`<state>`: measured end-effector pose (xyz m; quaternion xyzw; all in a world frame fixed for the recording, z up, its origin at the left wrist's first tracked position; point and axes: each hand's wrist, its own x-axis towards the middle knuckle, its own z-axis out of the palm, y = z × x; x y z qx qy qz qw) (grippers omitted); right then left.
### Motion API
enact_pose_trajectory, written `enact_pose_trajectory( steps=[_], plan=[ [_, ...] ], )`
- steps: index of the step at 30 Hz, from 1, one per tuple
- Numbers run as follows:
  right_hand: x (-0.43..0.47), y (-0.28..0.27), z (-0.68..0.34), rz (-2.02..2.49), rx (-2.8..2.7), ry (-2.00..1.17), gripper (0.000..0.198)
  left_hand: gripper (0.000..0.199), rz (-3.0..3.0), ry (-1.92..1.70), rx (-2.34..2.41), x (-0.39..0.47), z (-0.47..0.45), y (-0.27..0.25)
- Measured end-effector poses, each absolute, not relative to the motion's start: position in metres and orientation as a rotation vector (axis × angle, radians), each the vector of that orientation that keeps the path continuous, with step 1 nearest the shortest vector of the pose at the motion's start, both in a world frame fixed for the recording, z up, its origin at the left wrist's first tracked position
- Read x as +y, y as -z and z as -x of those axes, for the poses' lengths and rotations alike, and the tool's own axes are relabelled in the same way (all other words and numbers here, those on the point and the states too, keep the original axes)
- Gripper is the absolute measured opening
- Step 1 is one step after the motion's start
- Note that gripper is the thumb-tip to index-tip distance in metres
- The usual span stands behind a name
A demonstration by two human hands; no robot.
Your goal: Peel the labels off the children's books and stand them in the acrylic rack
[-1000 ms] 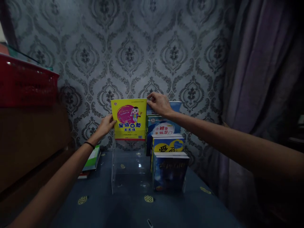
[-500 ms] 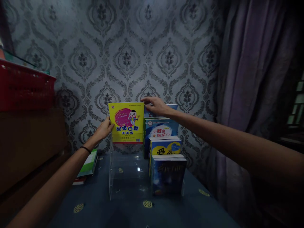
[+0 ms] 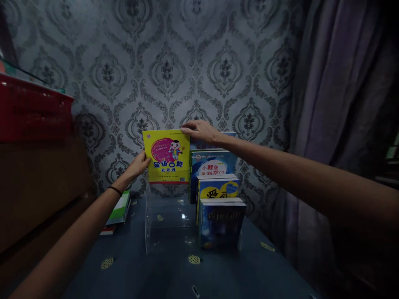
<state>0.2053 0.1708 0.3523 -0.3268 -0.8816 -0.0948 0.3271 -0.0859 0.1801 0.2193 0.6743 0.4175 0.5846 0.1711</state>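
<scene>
A yellow workbook (image 3: 166, 160) with a cartoon child and pink circle stands upright on the upper left tier of a clear stepped stand (image 3: 168, 222). My left hand (image 3: 140, 164) pinches its left edge, thumb in front. At the top right corner, my right hand (image 3: 202, 132) has its fingers closed over the book's upper edge. On the right half of the stand, books rise in steps: a dark blue book (image 3: 222, 226) in front, a yellow-and-blue book (image 3: 218, 190) behind it, then a blue-green picture book (image 3: 213, 162). The rearmost book (image 3: 229, 143) is partly hidden by my right hand.
Left of the stand, a green-and-white book (image 3: 120, 211) lies on others on the dark tablecloth (image 3: 156, 276). A red basket (image 3: 34, 112) sits on a brown box (image 3: 40, 187) at the far left. Patterned wall stands behind; a purple curtain (image 3: 327, 104) hangs right.
My right hand has slid slightly left along the workbook's top edge. The left hand keeps its hold on the left edge. The camera view has shifted a little.
</scene>
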Motion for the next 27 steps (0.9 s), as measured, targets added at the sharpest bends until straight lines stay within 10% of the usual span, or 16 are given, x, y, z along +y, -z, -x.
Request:
enact_pose_trajectory(
  steps=[27],
  plan=[
    [0.178,-0.369,-0.2,1.033,-2.471,-0.007,0.007,0.047,-1.648,-1.53,0.884,0.176,0.076,-0.21]
  ],
)
